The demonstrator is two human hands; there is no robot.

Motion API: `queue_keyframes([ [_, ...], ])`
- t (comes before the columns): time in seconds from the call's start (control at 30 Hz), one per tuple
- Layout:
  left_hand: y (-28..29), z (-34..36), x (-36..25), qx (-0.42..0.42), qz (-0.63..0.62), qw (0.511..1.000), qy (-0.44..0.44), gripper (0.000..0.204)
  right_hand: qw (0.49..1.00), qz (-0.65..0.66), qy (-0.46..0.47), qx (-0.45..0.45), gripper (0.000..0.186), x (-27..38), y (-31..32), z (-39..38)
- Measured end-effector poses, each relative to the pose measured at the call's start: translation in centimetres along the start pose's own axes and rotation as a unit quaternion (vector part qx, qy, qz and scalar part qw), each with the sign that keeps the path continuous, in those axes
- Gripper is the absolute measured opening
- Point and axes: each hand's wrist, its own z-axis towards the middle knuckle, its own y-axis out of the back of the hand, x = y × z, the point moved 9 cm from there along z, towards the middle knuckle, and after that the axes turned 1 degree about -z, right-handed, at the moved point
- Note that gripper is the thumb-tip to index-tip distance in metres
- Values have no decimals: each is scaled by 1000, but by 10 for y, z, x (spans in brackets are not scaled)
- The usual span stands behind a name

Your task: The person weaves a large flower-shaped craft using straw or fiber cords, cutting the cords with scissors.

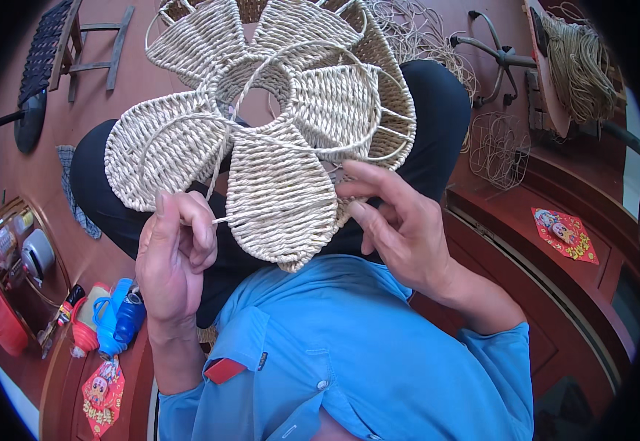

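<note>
A large woven flower (pixel 283 195) of pale twisted cord lies over my lap, its several petals set round an open ring (pixel 254 66). Behind it curves a basket-like woven wall (pixel 390 81) with bare wire loops along one side. My left hand (pixel 177 250) is closed in a pinch on a strand of cord (pixel 219 220) that runs to the left edge of the nearest petal. On that petal's right edge rest the fingertips of my right hand (pixel 401 224), thumb and fingers apart. A loose length of cord loops across the flower's middle.
Loose cord (pixel 423 33) is heaped on the floor at the far right, near a chair base (pixel 504 55) and a hanging cord bundle (pixel 577 66). A wire frame (pixel 500 151) lies nearer. Bottles (pixel 114 316) and a basket of small items (pixel 22 250) stand at left.
</note>
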Motion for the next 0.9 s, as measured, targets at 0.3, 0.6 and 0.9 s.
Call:
queue_keyframes([
  [0.3, -3, -22, -3, 56, 264, 962, -28, 64, 971, 103, -148, 157, 45, -4, -20, 27],
  [0.6, 0, -17, -8, 51, 287, 956, -39, 65, 940, 178, -221, 191, 52, -5, -28, 31],
  [0.9, 7, -13, 5, 3, 153, 987, -39, 56, 941, 182, -200, 202, 49, -3, -36, 31],
])
